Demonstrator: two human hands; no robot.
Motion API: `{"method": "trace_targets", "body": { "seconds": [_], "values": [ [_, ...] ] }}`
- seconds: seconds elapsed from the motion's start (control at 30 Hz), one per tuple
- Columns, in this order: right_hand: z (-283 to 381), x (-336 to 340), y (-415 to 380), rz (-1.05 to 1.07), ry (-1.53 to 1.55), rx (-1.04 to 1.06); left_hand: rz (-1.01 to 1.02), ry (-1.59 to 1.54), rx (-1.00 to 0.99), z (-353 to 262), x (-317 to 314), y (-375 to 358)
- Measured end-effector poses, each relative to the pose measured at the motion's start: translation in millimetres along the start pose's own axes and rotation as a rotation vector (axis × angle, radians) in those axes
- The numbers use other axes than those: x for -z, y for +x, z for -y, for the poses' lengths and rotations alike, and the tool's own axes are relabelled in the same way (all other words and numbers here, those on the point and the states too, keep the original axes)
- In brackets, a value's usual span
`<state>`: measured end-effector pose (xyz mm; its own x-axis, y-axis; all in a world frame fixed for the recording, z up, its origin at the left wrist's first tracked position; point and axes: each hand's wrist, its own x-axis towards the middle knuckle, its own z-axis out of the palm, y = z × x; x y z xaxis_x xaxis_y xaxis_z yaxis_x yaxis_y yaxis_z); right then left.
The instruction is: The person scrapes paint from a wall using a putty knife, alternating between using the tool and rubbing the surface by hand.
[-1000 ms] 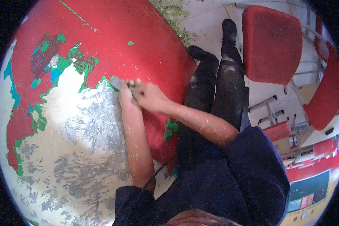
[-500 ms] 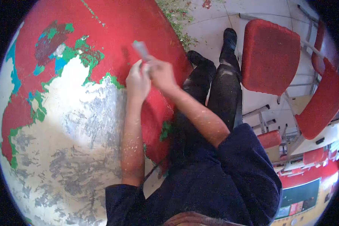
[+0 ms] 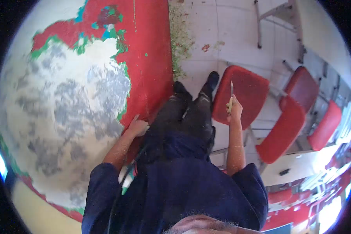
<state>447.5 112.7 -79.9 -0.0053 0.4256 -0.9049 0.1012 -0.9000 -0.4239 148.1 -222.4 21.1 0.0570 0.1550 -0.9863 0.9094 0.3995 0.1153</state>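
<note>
My right hand (image 3: 235,110) is closed around the pale handle of a scraper (image 3: 232,89). Its thin blade, seen nearly edge-on, points away from me in front of a red chair seat. On the other side, my left hand (image 3: 138,127) is by the red painted part of the wall (image 3: 152,70), holding nothing that I can see. One of its fingers stretches out along the paint; the others are partly hidden. Left of the red, a large bare patch (image 3: 66,105) shows white and grey, edged with green paint.
Paint flakes (image 3: 181,50) lie on the tiled floor along the wall's foot. Red chairs (image 3: 245,91) with metal legs stand close on my right, and more chairs and pale tables (image 3: 300,162) are behind them. A white bottle with a green tip (image 3: 124,190) is beside my waist.
My hands were together at the red paint with the scraper. They have parted: the right carried the scraper away to the right, the left came back lower. My view has turned and shifted.
</note>
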Motion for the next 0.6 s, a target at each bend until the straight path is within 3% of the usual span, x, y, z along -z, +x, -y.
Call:
{"method": "trace_targets", "body": {
  "seconds": [0.07,0.13,0.17,0.37,0.6],
  "values": [
    [36,24,-15,-0.018,-0.016,-0.015,-0.455,-0.509,0.033,11,-110,21],
    [62,41,-10,0.053,0.044,0.018,-0.934,-0.657,0.011,-1,-175,4],
    [76,42,-7,0.069,0.066,0.014,-1.025,-0.678,0.088,-11,-204,-15],
    [168,-7,-17,0.327,-0.034,0.058,-0.941,-0.850,0.698,-109,-303,-92],
    [191,-123,-75,0.629,-0.336,0.076,-0.929,-1.044,0.992,-200,-379,-79]
  ]
}}
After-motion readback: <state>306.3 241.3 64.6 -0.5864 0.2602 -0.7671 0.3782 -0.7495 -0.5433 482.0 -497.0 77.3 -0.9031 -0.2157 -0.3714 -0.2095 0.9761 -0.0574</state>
